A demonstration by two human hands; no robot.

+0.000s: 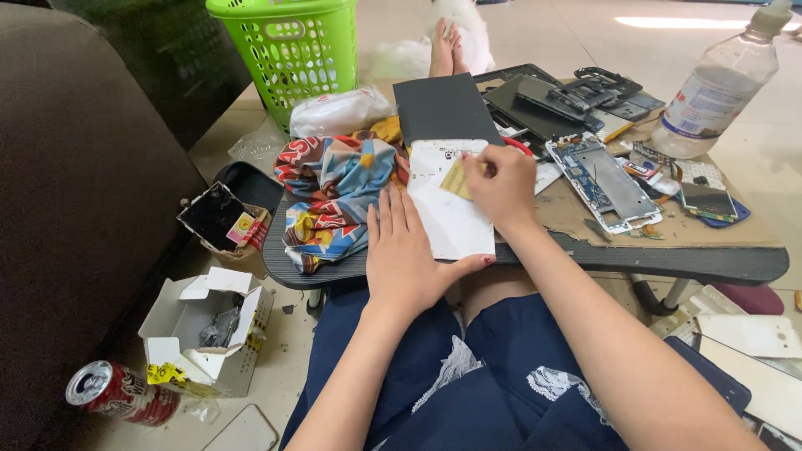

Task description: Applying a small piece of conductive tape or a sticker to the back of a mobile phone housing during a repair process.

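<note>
Head view first, looking down at my lap and a small dark tray table [668,263]. My left hand [405,250] lies flat and open, fingers together, pressing on the left edge of a white phone panel [451,219]. The panel lies on the table, right in front of me, between my two hands. My right hand [501,185] is closed, pinching a small yellow card [455,178] against the top part of the panel. Just left of the panel sits a bright cloth [330,200], bunched up. A black panel [443,108] lies just behind the white one. To the right I see a phone frame [603,179] with a blue board, and more dark phone parts [560,98] behind it. A clear bottle [718,88] stands at the far right corner. A green basket [288,46] stands on the floor behind the table. On the floor to my left are an open box [209,330] and a red can [121,391] on its side.
</note>
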